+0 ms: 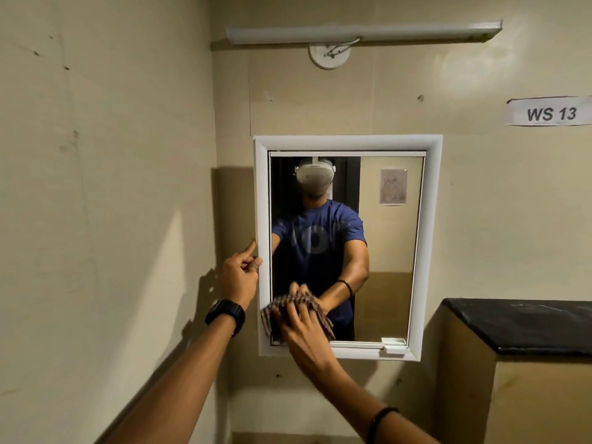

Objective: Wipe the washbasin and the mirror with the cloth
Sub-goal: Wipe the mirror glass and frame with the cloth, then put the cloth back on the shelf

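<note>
A white-framed mirror (389, 251) hangs on the beige wall ahead. My right hand (302, 328) presses a brown checked cloth (272, 318) flat against the glass at its lower left corner, fingers spread over the cloth. My left hand (238, 277) rests on the outer left edge of the frame, fingers curled round it and the forefinger raised. A black watch sits on my left wrist, a black band on my right. The washbasin is out of view.
A black-topped ledge (525, 325) juts out at the right, below mirror height. A small white tray (395, 345) sits at the mirror's lower right. A tube light (362, 32) is mounted above. A paper label reading WS 13 (549, 114) is on the wall.
</note>
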